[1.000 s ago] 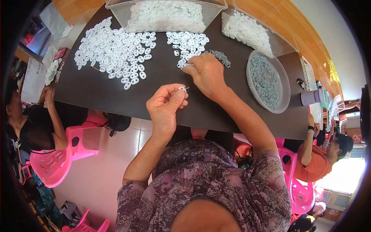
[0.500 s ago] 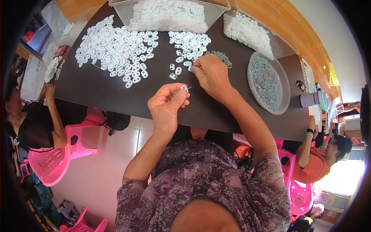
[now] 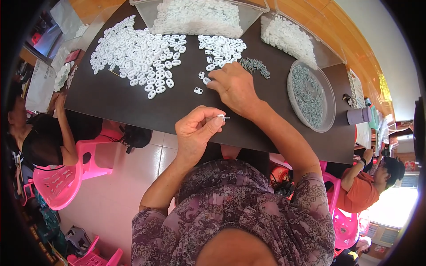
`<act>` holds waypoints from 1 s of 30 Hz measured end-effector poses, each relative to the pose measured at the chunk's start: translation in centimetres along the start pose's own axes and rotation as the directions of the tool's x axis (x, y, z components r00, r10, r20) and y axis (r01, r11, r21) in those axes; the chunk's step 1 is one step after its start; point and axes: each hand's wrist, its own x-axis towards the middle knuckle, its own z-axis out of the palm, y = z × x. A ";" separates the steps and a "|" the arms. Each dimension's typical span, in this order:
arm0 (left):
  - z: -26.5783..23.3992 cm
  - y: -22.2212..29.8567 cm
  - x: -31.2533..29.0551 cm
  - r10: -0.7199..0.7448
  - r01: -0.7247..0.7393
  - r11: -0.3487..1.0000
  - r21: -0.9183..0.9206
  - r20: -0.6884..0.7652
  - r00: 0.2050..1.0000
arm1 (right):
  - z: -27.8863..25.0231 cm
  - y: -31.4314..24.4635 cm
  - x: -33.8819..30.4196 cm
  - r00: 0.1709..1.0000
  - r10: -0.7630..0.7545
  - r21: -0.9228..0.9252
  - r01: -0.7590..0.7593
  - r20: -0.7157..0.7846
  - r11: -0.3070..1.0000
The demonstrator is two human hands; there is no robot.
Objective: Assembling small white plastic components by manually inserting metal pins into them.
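My left hand (image 3: 198,128) is closed above the table's near edge, pinching a small white plastic piece (image 3: 220,116) with a metal screw (image 3: 227,118) sticking out of it to the right. My right hand (image 3: 235,88) is palm down over the table, thumb and fingertips closing on a white oval plastic piece (image 3: 206,81) with holes. Two more white pieces lie loose beside those fingertips. Beyond the hand spreads a small group of white oval pieces (image 3: 222,48), and a heap of grey screws (image 3: 256,66) is to its right.
A larger spread of white oval pieces (image 3: 137,55) covers the table's left. Behind stand two clear bins (image 3: 248,20) of white pieces. A round clear tray (image 3: 329,111) of screws and a lilac cup (image 3: 358,116) are at the right. Other people sit on both sides by pink chairs (image 3: 60,186).
My left hand has moved right and slightly nearer me with its piece and screw. My right hand has shifted left and nearer, its fingertips now at a loose white piece.
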 end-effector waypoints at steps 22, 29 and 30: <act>0.2 0.9 0.9 0.031 -0.036 0.999 -0.026 -0.162 0.986 | -5.1 -1.5 -2.7 0.970 0.171 0.304 -0.218 0.174 0.927; 1.8 0.8 0.9 -0.015 0.004 0.996 -0.089 -0.122 0.992 | -6.4 -3.0 -3.8 0.857 0.428 0.584 -0.511 0.288 0.630; 2.1 0.8 0.9 -0.010 0.000 0.996 -0.085 -0.116 0.993 | -6.0 -2.9 -4.2 0.870 0.428 0.613 -0.481 0.245 0.627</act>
